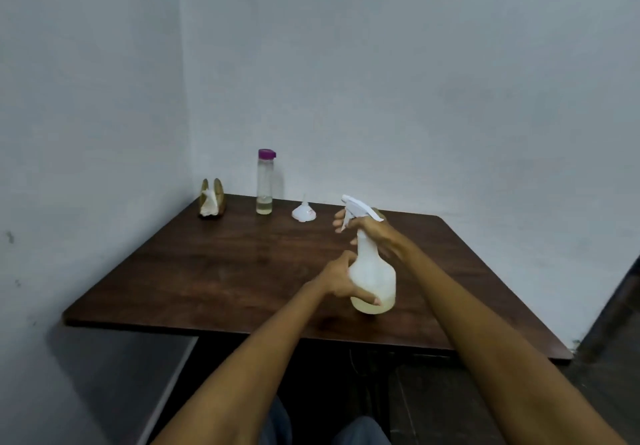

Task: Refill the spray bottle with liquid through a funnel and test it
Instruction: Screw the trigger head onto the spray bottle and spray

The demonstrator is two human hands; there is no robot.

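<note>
In the head view, the spray bottle [372,271] is seen standing on the bench [214,271], near its front middle, with a little pale yellow liquid at the bottom. Its lower body is gripped by the left hand [341,280], the thumb laid across the front near the base. The neck, just under the white spray head [358,209], is wrapped by the right hand [372,229], whose fingertips [340,220] show in front by the trigger. The head appears to be seated on the bottle, so the step in hand is judged to be either the tightening of the head or the readying of the test spray; which of the two cannot be told. For a test, the trigger would need to be squeezed by the right fingers while the bottle is steadied, the nozzle aimed away from the other things.

Well behind, the funnel [304,214] is set mouth down on the bench. To its left a tall clear bottle with a purple cap [265,184] stands almost empty, and a napkin holder [212,202] sits in the far corner. Nothing is found close around the spray bottle.
</note>
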